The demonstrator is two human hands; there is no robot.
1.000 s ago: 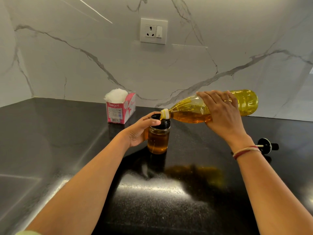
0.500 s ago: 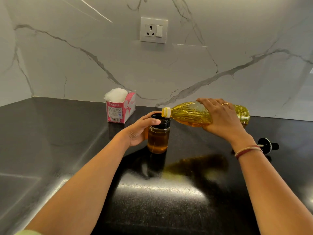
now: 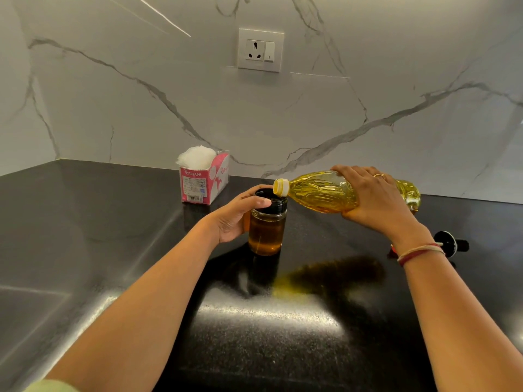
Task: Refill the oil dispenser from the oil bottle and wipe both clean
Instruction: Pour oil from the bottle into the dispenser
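A glass oil dispenser [image 3: 266, 232] with a black collar stands upright on the black counter [image 3: 254, 335], roughly three-quarters full of amber oil and with no lid on it. My left hand [image 3: 236, 217] grips its left side, thumb across the collar. My right hand [image 3: 373, 199] holds a clear plastic oil bottle [image 3: 319, 192] of yellow oil lying almost level, its yellow neck resting over the dispenser's mouth. The dispenser's black spout lid [image 3: 450, 244] lies on the counter to the right, behind my right wrist.
A pink tissue box [image 3: 205, 181] with white tissue sticking out stands behind the dispenser near the marble wall. A wall socket [image 3: 260, 50] sits above. A yellow reflection of the bottle shows on the glossy counter.
The bottle's base has dropped from its raised pouring tilt to almost level, its neck staying at the dispenser's mouth. My left hand and the dispenser have stayed put.
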